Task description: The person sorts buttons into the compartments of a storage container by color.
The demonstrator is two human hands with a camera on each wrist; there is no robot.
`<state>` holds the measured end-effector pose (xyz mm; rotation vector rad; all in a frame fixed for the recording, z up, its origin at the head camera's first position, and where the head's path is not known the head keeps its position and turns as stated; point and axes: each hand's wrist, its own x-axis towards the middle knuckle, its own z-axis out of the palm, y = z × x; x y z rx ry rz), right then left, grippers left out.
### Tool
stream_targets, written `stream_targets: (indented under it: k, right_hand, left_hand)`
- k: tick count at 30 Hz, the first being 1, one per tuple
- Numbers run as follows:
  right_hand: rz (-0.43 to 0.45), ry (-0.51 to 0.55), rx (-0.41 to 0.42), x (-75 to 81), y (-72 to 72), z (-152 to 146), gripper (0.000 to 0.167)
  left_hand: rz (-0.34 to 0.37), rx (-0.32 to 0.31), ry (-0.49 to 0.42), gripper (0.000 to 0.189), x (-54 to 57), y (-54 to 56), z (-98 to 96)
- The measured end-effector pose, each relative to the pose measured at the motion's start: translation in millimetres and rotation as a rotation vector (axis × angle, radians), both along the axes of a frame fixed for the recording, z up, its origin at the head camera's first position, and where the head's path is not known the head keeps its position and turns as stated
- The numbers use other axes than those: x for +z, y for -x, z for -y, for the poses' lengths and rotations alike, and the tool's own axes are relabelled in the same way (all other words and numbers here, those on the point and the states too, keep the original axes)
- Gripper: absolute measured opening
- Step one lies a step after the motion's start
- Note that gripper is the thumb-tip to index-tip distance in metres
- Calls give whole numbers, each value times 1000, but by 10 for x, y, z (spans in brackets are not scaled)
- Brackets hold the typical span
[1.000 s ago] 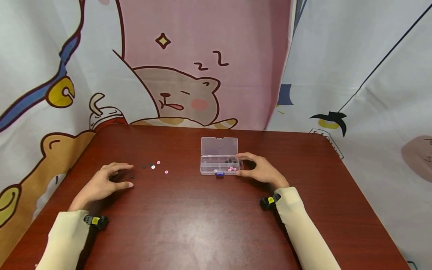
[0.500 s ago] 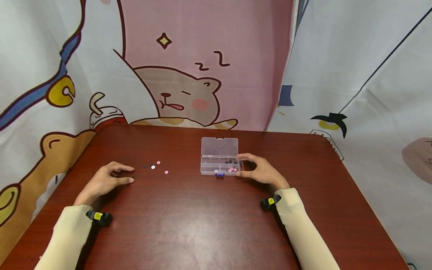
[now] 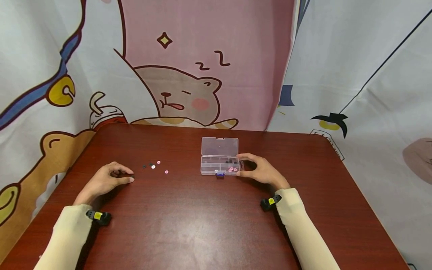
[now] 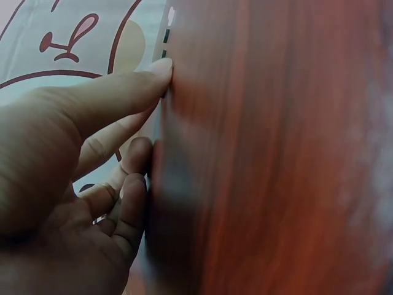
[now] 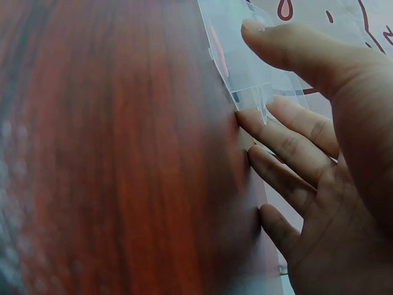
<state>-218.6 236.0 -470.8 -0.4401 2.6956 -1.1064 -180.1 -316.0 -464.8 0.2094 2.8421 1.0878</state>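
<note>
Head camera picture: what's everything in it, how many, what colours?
Table: one, red-brown, centre.
Plastic box: one, clear, open on the table.
Blue piece: one, box's front.
Bits inside: several, pink and dark, mostly right.
Loose pink discs: two, table's left.
White disc: one, near them.
Loose dark discs: two, nearby.
Speck: one, pale, bottom left.
Cartoon cloth: unclear count, mostly white and pink, background.
Wrist cameras: two, black and yellow, one per wrist.
Sleeves: two, cream, on the arms.
Left hand: one, pinching a third dark disc.
Right hand: one, holding the box.

Loose discs (image 3: 153,167) on table (image 3: 216,217), left of box (image 3: 206,169); more discs (image 3: 231,170) inside.
</note>
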Motion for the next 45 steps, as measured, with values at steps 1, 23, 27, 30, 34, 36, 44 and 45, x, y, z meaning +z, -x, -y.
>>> stream_targets:
  k: [1, 23, 27, 30, 34, 36, 44, 45]
  right_hand:
    - [0, -1, -1, -1, -1, -1, 68]
    - [-1, 0, -5, 13, -10, 7, 67]
    - [1, -6, -7, 11, -11, 1, 68]
    - [1, -5, -8, 9, -10, -5, 68]
    - [0, -4, -9, 9, -9, -10, 67]
    - [0, -3, -9, 8, -9, -12, 67]
    - [6, 4, -5, 7, -4, -7, 69]
    - [7, 5, -3, 8, -4, -6, 69]
  left_hand:
    - [-7, 3, 2, 26, -2, 0, -4]
    - [-77, 0, 19, 14, -21, -4, -31]
    - [-88, 7, 21, 13, -21, -5, -31]
    - [-83, 14, 26, 13, -17, -5, -32]
    - [-75, 17, 29, 13, -18, -5, -29]
    - [-76, 18, 26, 13, -20, -6, -29]
    - [-118, 12, 9, 10, -12, -20, -51]
    - [-126, 14, 7, 9, -6, -24, -55]
